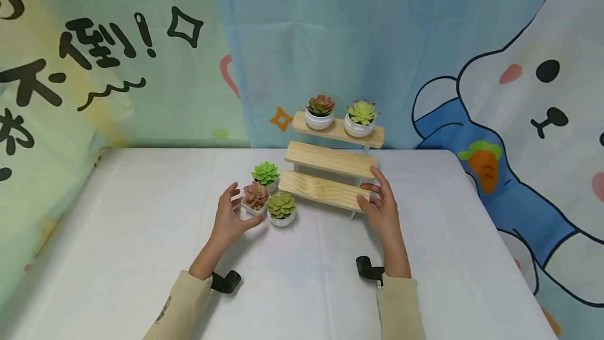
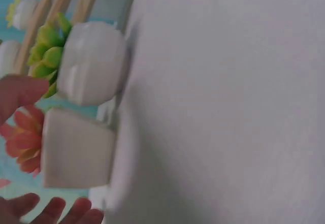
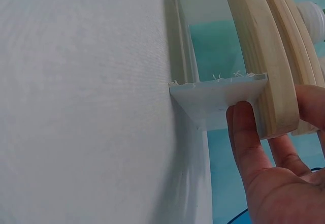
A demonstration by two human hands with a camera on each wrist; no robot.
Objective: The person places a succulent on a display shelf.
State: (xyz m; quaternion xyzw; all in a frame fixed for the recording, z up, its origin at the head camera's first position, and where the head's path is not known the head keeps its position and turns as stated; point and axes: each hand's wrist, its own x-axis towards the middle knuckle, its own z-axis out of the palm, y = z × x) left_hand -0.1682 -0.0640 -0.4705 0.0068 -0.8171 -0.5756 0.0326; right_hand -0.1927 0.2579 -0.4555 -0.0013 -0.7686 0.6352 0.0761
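Observation:
At the left, my left hand (image 1: 231, 219) spreads its thumb and fingers around a reddish-pink succulent (image 1: 255, 195) in a square white pot (image 2: 76, 149). Its thumb reaches toward a yellow-green succulent (image 1: 281, 205) in a round white pot (image 2: 94, 63). A bright green succulent (image 1: 266, 172) stands just behind these two. My right hand (image 1: 383, 209) holds the right end of a three-step wooden display stand (image 1: 325, 190), its fingers around the lowest board's end. In the right wrist view, two fingertips (image 3: 245, 113) meet the translucent side support (image 3: 218, 94) under that board (image 3: 271, 76).
On the stand's top step (image 1: 337, 131) sit a reddish succulent (image 1: 321, 106) and a pale green succulent (image 1: 362, 113), both in round white pots. A white cloth covers the table (image 1: 302, 287). Behind it hangs a printed curtain (image 1: 330, 30).

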